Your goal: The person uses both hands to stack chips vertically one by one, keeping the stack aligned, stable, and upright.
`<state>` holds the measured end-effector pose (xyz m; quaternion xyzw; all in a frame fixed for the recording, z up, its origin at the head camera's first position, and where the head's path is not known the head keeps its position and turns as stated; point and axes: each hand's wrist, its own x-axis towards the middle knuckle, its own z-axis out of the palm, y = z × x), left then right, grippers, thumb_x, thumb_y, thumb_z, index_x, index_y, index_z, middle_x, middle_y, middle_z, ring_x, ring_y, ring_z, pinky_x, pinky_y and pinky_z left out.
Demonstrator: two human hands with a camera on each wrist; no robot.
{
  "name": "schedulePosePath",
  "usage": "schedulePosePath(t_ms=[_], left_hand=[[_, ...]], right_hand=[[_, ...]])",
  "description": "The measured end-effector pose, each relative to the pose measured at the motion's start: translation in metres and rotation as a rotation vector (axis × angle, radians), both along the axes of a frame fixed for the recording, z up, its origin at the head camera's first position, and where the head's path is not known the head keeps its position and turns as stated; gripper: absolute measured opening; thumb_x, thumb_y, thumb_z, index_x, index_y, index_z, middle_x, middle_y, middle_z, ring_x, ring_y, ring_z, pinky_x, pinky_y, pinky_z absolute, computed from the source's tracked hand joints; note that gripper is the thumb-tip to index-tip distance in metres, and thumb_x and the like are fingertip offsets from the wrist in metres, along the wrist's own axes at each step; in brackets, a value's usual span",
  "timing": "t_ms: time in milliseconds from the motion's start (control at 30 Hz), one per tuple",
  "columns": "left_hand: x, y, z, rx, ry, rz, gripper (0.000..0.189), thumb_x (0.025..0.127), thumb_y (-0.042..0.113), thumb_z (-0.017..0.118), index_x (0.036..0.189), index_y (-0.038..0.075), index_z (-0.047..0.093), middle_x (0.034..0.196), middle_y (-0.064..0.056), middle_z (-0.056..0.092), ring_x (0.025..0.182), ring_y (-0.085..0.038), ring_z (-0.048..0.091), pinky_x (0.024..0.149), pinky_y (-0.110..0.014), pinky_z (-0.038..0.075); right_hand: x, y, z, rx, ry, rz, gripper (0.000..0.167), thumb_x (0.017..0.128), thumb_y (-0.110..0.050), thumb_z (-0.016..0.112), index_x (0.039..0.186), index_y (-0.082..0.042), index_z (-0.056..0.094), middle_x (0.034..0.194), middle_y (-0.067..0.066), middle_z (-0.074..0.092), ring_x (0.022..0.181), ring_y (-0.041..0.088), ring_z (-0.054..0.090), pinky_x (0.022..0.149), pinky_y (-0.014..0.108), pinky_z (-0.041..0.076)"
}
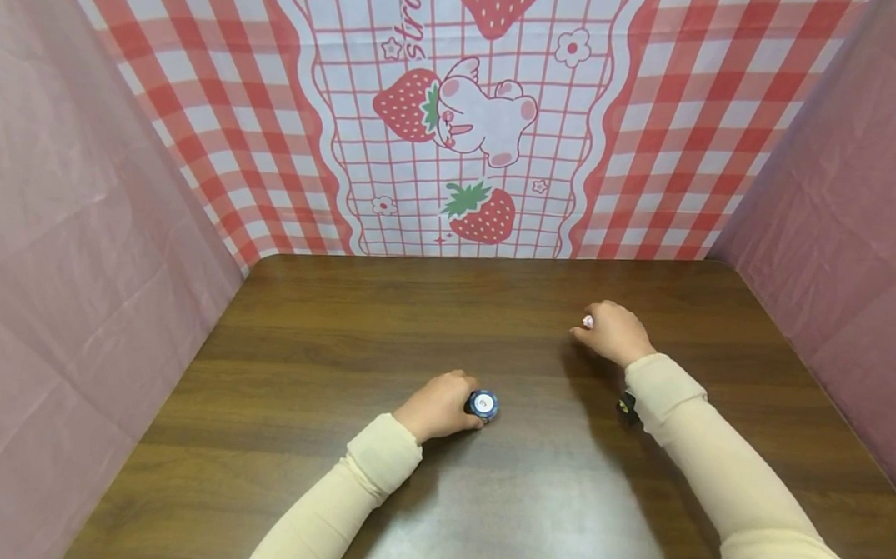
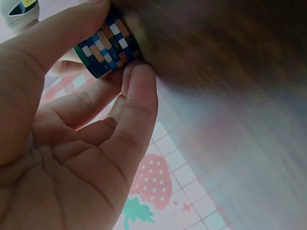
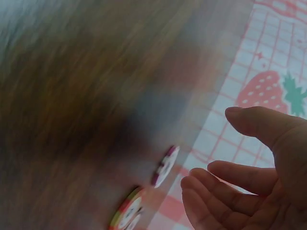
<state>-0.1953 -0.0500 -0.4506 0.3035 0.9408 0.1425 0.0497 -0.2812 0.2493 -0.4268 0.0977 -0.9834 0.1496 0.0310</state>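
My left hand [image 1: 438, 406] grips a short stack of poker chips [image 1: 483, 404] by its side, near the middle of the wooden table. In the left wrist view, the thumb and fingers pinch the stack [image 2: 108, 45], whose edges are blue, white and orange. Farther back on the right, my right hand [image 1: 617, 333] reaches over a pinkish-white poker chip [image 1: 588, 322], mostly covered by the fingers. In the right wrist view, thumb and fingers stand apart near a purple-edged chip [image 3: 166, 166]. A chip with a yellow and red edge [image 3: 127, 209] lies beside it.
The brown wooden table [image 1: 327, 307] meets a red-and-white checked cloth with strawberries [image 1: 470, 122] at the back. Pink cloths hang at the left [image 1: 100, 173] and right [image 1: 842, 205]. A small black device [image 1: 626, 406] sits under the right sleeve at the wrist.
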Motion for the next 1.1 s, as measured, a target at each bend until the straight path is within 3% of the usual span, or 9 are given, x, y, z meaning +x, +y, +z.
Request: schedulePosePath(t_ms=[200, 333, 600, 1100], left_hand=[[0.000, 0.000, -0.001, 0.001, 0.001, -0.002, 0.042, 0.077, 0.030, 0.081, 0.111, 0.007, 0.069, 0.099, -0.003, 0.070, 0.091, -0.015, 0.063, 0.082, -0.028, 0.051], [0.001, 0.000, -0.001, 0.001, 0.001, -0.002, 0.042, 0.077, 0.029, 0.081, 0.111, 0.007, 0.069, 0.099, -0.003, 0.070, 0.092, -0.015, 0.063, 0.082, -0.028, 0.051], [0.001, 0.000, 0.000, -0.001, 0.001, -0.003, 0.040, 0.078, 0.029, 0.081, 0.109, 0.007, 0.069, 0.098, -0.003, 0.069, 0.091, -0.015, 0.063, 0.082, -0.029, 0.051], [0.000, 0.000, -0.001, -0.001, -0.010, 0.003, 0.039, 0.078, 0.030, 0.081, 0.108, 0.007, 0.069, 0.097, -0.003, 0.069, 0.090, -0.015, 0.063, 0.081, -0.028, 0.052]], right_hand=[[-0.008, 0.010, -0.006, 0.011, -0.013, -0.028, 0.024, 0.082, -0.023, 0.068, 0.075, -0.001, 0.063, 0.075, 0.014, 0.063, 0.067, 0.027, 0.055, 0.066, 0.050, 0.048], [-0.011, 0.013, -0.008, 0.044, -0.023, -0.025, 0.026, 0.081, -0.022, 0.068, 0.063, -0.006, 0.056, 0.070, 0.013, 0.058, 0.064, 0.026, 0.051, 0.064, 0.050, 0.047], [-0.016, 0.015, -0.013, 0.097, -0.029, -0.031, 0.029, 0.081, -0.022, 0.069, 0.078, 0.007, 0.066, 0.086, 0.028, 0.062, 0.079, 0.044, 0.061, 0.075, 0.056, 0.049], [-0.026, 0.020, -0.014, 0.112, -0.077, -0.076, 0.037, 0.086, -0.024, 0.062, 0.091, 0.013, 0.067, 0.094, 0.034, 0.062, 0.085, 0.048, 0.060, 0.077, 0.059, 0.047]])
